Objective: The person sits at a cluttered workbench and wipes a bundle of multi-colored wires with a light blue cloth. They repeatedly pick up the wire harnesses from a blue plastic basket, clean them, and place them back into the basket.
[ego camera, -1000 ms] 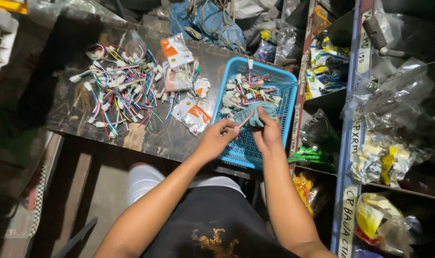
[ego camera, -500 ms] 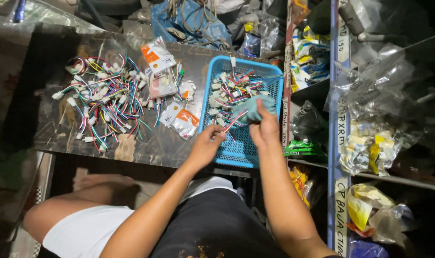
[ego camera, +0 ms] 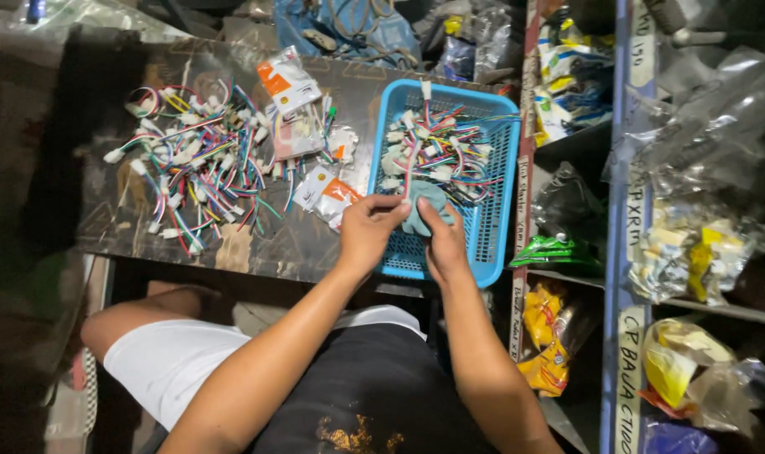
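1. The left hand (ego camera: 367, 229) and the right hand (ego camera: 441, 240) meet over the near left part of a blue plastic basket (ego camera: 498, 231), which sits at the right end of the dark worktop (ego camera: 105, 168).
2. Between the two hands is a small grey-green cloth or pouch (ego camera: 423, 202); which of the two cannot be told. It lies just inside the basket, near its left wall, and the fingertips of both hands touch it.
3. The left hand's fingers are curled and nearly closed, pinching the pouch's upper left edge together with the lower end of a wire lead (ego camera: 412, 160) that runs up into the basket.
4. The right hand's fingers are bent close together, pressing on the pouch's right side from below; whether they grip it fully cannot be told.
5. A heap of wired connectors (ego camera: 441, 151), white plugs with red, green and blue leads, fills the basket's far half, just beyond the pouch.
6. A larger loose pile of coloured wire connectors (ego camera: 193, 168) spreads over the worktop's left half, well apart from the hands.
7. Small clear packets with orange labels (ego camera: 328, 189) lie between that pile and the basket, near the left hand.
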